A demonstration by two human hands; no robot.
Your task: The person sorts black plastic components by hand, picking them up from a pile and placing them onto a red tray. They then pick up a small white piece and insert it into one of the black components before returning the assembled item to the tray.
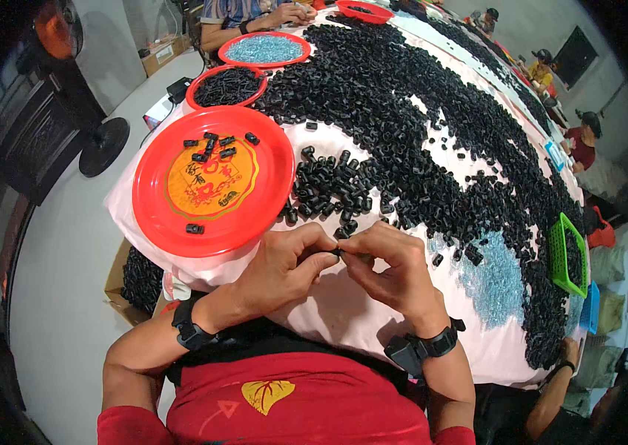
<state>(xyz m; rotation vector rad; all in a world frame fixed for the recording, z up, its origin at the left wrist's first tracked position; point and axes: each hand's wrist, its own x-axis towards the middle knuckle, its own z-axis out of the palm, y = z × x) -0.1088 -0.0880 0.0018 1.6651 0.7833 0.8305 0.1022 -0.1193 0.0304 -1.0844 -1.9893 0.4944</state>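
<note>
My left hand (pixel 281 263) and my right hand (pixel 394 268) meet over the near edge of the table. Both are closed, with thumbs and fingertips pinching a small black plastic piece (pixel 336 252) between them. Most of that piece is covered by the fingers. Just beyond my hands lies a loose heap of short black tubular parts (pixel 329 182). To the left of the heap is a large red plate (pixel 152 167) with a yellow printed centre. Several black parts (pixel 212 144) rest toward its far side, and another (pixel 194 229) lies near its front rim.
A pink-white cloth (pixel 325 304) covers the table. Black parts (pixel 403 96) spread far along it, with clear bluish pieces (pixel 492 285) at right. Red bowls (pixel 221 68) stand far left, a green basket (pixel 559 263) far right. Co-workers sit around; one forearm (pixel 547 400) reaches in lower right.
</note>
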